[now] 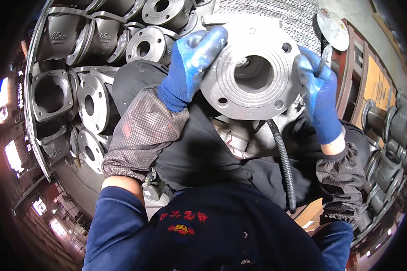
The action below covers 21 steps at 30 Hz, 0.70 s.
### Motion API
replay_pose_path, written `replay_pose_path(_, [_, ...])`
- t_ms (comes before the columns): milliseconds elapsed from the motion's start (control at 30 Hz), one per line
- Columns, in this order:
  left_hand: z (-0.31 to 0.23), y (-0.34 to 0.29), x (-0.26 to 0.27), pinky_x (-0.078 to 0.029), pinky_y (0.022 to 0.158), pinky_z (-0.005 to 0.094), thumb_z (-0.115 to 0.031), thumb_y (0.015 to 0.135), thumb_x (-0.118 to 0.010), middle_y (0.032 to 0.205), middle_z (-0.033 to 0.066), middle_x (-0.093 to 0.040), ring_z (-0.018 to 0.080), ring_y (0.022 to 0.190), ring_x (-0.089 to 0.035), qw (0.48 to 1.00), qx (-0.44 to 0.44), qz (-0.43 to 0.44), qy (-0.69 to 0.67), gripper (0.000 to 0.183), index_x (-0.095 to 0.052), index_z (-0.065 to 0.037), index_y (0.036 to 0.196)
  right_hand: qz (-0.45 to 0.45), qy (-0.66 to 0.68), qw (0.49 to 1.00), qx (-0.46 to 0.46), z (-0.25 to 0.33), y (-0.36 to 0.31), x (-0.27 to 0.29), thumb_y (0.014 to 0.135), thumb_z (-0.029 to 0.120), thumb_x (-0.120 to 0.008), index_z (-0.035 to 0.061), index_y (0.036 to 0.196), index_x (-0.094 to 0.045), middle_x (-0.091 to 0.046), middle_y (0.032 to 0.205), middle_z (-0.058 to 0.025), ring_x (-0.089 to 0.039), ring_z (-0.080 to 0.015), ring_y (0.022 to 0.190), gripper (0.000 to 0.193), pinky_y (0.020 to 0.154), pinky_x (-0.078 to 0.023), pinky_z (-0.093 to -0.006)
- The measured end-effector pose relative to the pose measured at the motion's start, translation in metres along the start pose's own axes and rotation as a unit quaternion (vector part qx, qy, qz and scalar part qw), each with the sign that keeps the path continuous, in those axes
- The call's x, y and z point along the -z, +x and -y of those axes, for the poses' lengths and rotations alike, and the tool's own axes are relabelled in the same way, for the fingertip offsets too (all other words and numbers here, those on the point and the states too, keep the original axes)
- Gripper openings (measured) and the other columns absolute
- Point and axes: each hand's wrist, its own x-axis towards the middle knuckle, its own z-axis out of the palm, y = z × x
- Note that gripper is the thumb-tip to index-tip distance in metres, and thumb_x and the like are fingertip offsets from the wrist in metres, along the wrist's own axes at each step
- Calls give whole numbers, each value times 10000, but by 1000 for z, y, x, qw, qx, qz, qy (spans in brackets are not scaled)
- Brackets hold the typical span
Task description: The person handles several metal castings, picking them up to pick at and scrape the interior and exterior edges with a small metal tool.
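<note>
A grey metal valve body (212, 89) faces me with its round flange, which has ringed grooves, bolt holes and a wide central bore. My left hand (192, 63), in a blue coated glove, is closed on the flange's upper left edge. At the right edge my gloved right hand (319, 86) grips the same casting, its fingers partly hidden. A dark, narrow piece (324, 58) shows beside the right fingers; I cannot tell whether they hold it. Above it is a pale round plate (333, 29). The casting's far side is washed out by bright light.
Several similar grey castings (92, 106) are stacked in a rack at left, and more castings (386, 167) stand at right beside a brown frame with wooden boards (377, 86). A ribbed dark hose (282, 167) hangs below the flange. Metal mesh (298, 20) lies beyond.
</note>
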Motion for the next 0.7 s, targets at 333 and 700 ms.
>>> replay_pose_path(333, [-29, -12, -47, -420, 479, 259, -316, 814, -646, 576, 46, -566, 101, 498, -514, 975, 64, 22, 210, 337, -582, -3, 704, -63, 15, 998, 25, -40, 6, 17, 945, 132, -508, -28, 1154, -580, -617, 948, -17, -519, -52, 799, 272, 738, -441, -197])
replay_pose_path(700, [-12, -31, -81, -525, 716, 363, -304, 761, -674, 892, 219, -644, 331, 821, -654, 947, -134, 84, 278, 479, -557, 40, 1074, -94, 1, 995, 34, -65, 8, 50, 945, 220, -514, -38, 1111, -592, -631, 946, -56, -552, -98, 832, 316, 785, -459, -242])
